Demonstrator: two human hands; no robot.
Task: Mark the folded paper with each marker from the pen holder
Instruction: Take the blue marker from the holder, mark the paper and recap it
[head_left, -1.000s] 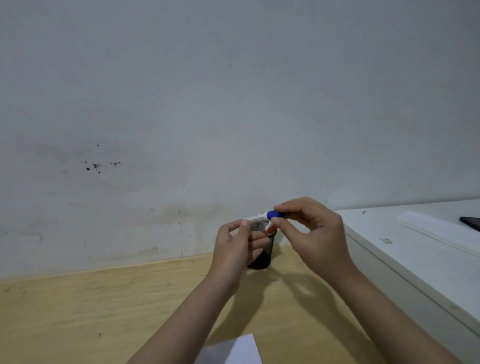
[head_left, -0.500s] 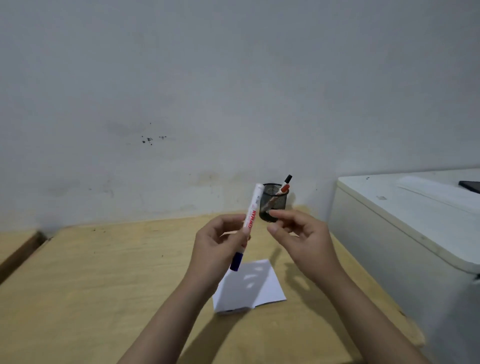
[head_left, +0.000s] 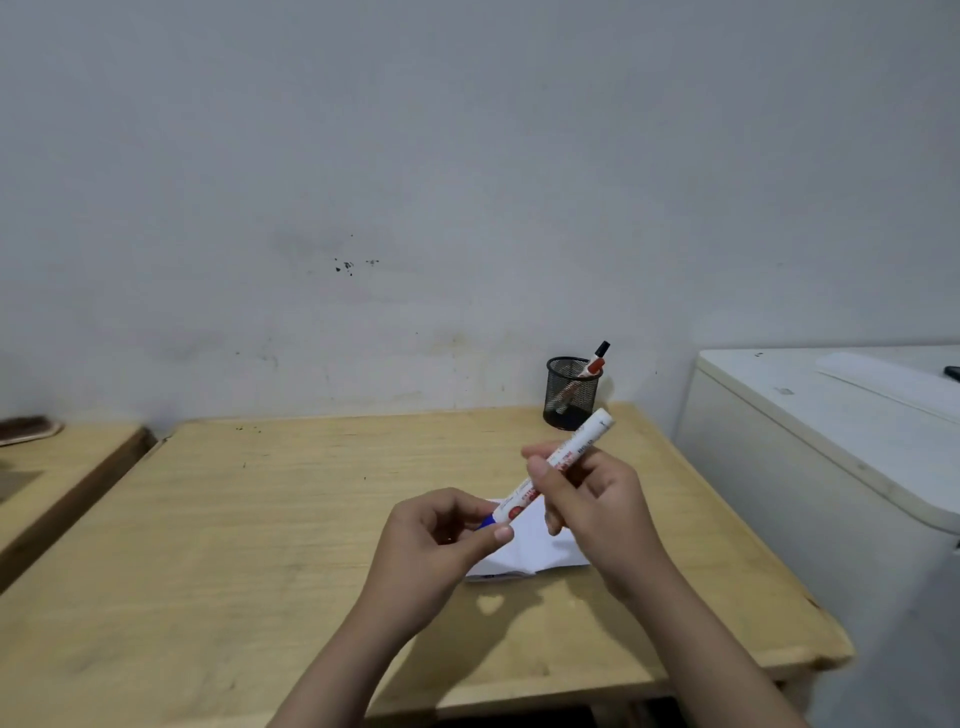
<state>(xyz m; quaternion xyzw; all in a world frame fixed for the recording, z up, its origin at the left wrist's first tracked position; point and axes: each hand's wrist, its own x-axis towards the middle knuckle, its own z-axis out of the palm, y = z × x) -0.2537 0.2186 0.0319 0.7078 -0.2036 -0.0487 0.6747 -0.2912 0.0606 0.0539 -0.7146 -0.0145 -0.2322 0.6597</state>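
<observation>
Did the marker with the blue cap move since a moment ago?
Yes. The marker was up by the pen holder; now it has come toward the person, above the folded paper, held by both hands.

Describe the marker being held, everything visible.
The marker has a white, plastic-looking barrel with red print and a blue cap at its lower end. It slants from lower left to upper right above the folded paper. The right hand grips the barrel; the left hand pinches the cap, not yet off.
</observation>
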